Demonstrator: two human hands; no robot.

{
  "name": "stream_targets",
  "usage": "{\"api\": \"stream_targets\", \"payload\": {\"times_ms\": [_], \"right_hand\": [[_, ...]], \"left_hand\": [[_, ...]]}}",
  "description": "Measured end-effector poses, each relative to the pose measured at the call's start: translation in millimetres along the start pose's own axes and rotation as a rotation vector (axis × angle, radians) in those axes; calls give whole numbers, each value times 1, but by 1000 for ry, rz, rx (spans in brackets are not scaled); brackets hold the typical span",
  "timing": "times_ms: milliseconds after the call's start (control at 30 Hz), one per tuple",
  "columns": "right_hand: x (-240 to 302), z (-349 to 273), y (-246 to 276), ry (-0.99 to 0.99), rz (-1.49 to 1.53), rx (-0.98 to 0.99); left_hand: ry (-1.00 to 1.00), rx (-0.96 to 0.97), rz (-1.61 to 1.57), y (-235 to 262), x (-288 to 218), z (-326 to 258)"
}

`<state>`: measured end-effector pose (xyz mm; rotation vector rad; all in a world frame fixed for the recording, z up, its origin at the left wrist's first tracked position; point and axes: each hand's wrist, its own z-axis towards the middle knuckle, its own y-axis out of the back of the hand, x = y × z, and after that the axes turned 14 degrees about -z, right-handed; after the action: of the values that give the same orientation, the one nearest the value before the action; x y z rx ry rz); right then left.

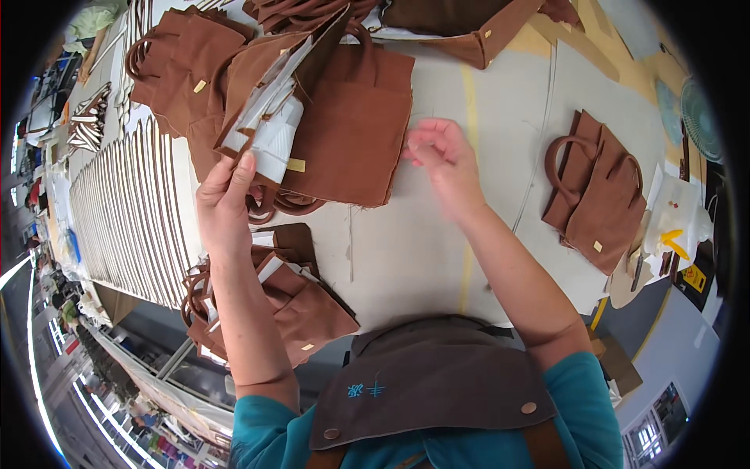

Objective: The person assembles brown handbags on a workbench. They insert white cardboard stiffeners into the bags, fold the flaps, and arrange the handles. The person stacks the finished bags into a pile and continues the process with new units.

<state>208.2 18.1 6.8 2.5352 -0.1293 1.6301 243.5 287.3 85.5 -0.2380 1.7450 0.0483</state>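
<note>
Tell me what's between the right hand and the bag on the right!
In the head view, tabletop with a thin dark line separates the right hand and bag.

the bag piece (pixel 258 69) in the left fingers (pixel 241 175) was reddish brown, with plain white material (pixel 275 144) just beside it. right of those fingers, a russet panel (pixel 351 125) bore a pale-gold tab (pixel 296 165); far left of them, the strips (pixel 129 211) were striped brown and white. right of the right fingers (pixel 447 131), a yellow line (pixel 469 87) crossed the pale grey table top (pixel 406 258).
</note>
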Motion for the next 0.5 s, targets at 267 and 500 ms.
{"api": "stream_targets", "payload": {"times_ms": [267, 500], "right_hand": [[18, 29, 4, -86, -30, 56], [16, 20, -5, -104, 50, 93]], "left_hand": [[-68, -15, 75, 16, 20, -13], [-138, 51, 291, -4, 25, -25]]}}
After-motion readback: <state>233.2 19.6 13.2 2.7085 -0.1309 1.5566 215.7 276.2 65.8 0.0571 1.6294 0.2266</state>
